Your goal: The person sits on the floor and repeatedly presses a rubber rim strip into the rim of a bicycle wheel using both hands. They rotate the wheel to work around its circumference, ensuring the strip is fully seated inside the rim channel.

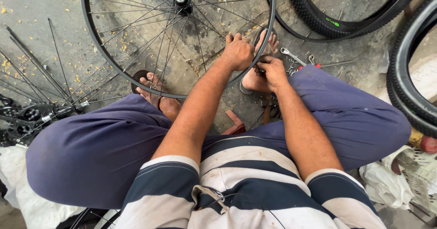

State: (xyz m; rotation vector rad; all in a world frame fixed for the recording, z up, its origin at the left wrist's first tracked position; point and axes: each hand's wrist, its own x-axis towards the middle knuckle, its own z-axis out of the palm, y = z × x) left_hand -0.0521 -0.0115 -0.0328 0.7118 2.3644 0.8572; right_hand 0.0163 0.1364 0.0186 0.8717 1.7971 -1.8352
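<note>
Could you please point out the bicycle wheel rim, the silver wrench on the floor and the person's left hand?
bicycle wheel rim (98, 51): head view, on the rim's left arc.
silver wrench (291, 55): head view, on its shaft.
left hand (237, 52): head view, on the back of the hand.

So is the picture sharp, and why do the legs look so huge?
Head view: soft, even daylight, no glare or hard shadows. The wheel rim and both hands, left and right, are in focus. The wide lens swells the knees and bends the edges.
</note>
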